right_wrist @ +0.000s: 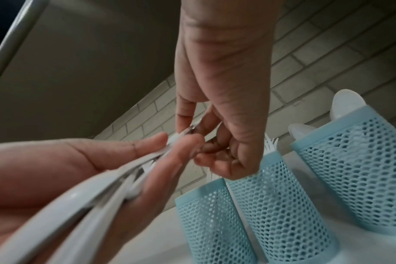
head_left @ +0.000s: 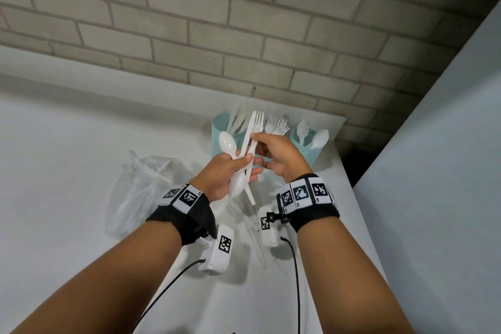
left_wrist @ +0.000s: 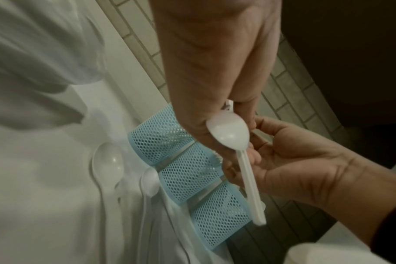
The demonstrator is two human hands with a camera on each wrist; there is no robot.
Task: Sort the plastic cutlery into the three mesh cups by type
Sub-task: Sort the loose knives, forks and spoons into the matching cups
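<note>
My left hand [head_left: 241, 167] grips a bundle of white plastic cutlery [head_left: 240, 184] above the table: a spoon [head_left: 227, 143], a fork [head_left: 258, 118] and a knife-like piece. My right hand [head_left: 256, 142] pinches one piece of that bundle near its upper end, and the right wrist view shows the pinch [right_wrist: 185, 133] clearly. Three light-blue mesh cups stand behind the hands: the left cup [head_left: 221, 134] holds knives, the middle one, mostly hidden, holds forks [head_left: 278, 125], and the right cup [head_left: 307, 153] holds spoons [head_left: 320, 138]. In the left wrist view the held spoon [left_wrist: 228, 133] hangs in front of the cups [left_wrist: 190, 172].
A crumpled clear plastic bag [head_left: 141, 190] lies left of the hands. Loose white cutlery [head_left: 256, 228] lies on the white table [head_left: 67, 157] under the wrists, among it two spoons [left_wrist: 107, 160]. A brick wall [head_left: 244, 35] backs the table, and a white panel [head_left: 433, 198] stands at the right.
</note>
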